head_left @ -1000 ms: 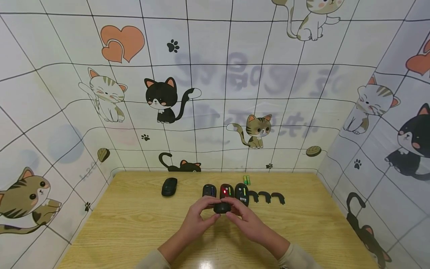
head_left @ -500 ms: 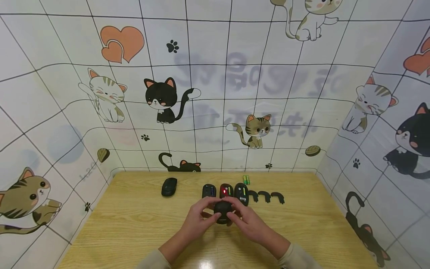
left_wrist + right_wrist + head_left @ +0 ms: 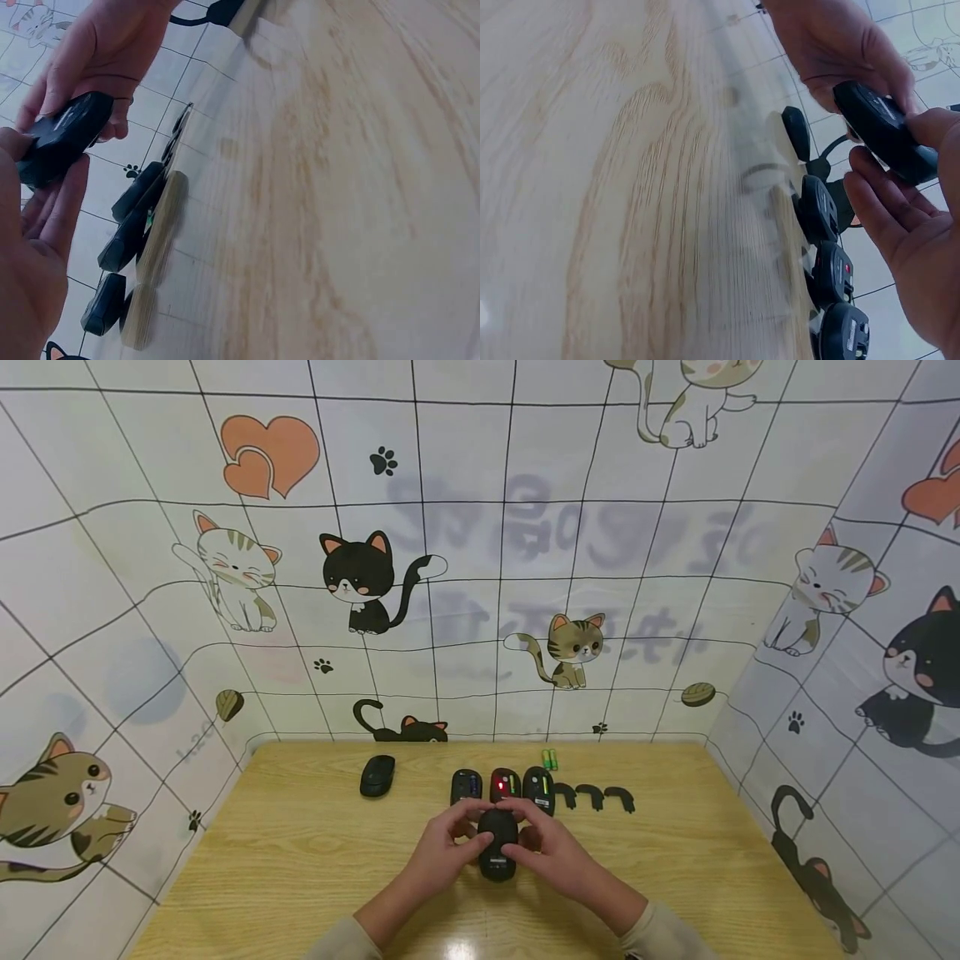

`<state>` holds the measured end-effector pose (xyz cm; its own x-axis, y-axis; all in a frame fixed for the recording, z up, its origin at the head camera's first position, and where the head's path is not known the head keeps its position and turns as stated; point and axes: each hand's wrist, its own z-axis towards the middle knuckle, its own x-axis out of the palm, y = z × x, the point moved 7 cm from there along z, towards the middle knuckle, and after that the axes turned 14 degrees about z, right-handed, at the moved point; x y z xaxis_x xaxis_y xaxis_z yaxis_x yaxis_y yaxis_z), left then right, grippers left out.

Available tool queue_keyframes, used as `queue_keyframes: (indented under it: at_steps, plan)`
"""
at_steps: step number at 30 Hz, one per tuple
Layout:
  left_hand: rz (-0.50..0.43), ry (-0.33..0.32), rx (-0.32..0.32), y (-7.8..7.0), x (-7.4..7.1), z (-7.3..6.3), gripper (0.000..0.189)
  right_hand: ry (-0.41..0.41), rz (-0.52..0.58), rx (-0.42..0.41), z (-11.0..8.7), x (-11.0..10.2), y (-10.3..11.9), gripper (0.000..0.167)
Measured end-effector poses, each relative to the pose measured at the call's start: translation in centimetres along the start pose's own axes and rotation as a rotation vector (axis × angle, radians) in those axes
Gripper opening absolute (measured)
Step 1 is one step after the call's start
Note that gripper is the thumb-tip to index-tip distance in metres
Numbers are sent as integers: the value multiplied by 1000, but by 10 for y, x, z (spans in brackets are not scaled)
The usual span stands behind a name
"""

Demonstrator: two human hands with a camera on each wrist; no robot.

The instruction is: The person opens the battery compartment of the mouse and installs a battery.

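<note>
Both hands hold a black computer mouse [image 3: 497, 853] above the wooden table, near its middle. The left hand [image 3: 448, 847] grips the mouse's left side, thumb on the upper face. From the right, the right hand [image 3: 552, 850] grips it the same way. A small pale marking shows on the face turned to the head camera. In the right wrist view the mouse [image 3: 885, 131] is tilted between the two hands, apart from the table. Just beyond the hands lie three mice, one dark [image 3: 467, 784], one with a red light [image 3: 505, 782], one with a white label [image 3: 538, 787].
Another black mouse [image 3: 377, 776] sits at the back left of the table [image 3: 300, 868]. Two green batteries [image 3: 550, 760] lie at the back. Three curved black covers [image 3: 590, 797] are lined up on the right. A cat-patterned cloth [image 3: 480, 543] rises behind the table.
The held mouse has turned in the fingers, from end-on to showing its long, marked face. Both hands stay in nearly the same place, and the things on the table have not moved.
</note>
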<state>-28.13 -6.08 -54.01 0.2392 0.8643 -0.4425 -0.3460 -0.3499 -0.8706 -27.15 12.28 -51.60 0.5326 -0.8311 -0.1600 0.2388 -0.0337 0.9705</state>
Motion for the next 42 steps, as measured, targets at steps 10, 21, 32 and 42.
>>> queue_keyframes:
  at_steps: [10,21,32,42]
  plan:
    - [-161,100,-104,8,8,0,35,-27,171,92,0,-1,-14,51]
    - [-166,123,-106,7,10,-1,43,-60,201,112,0,-2,-15,48]
    - [-144,124,-116,9,13,-1,50,-69,240,145,-2,-4,-14,42]
    - [-179,149,-139,10,15,-1,49,-68,212,151,0,-6,-18,38]
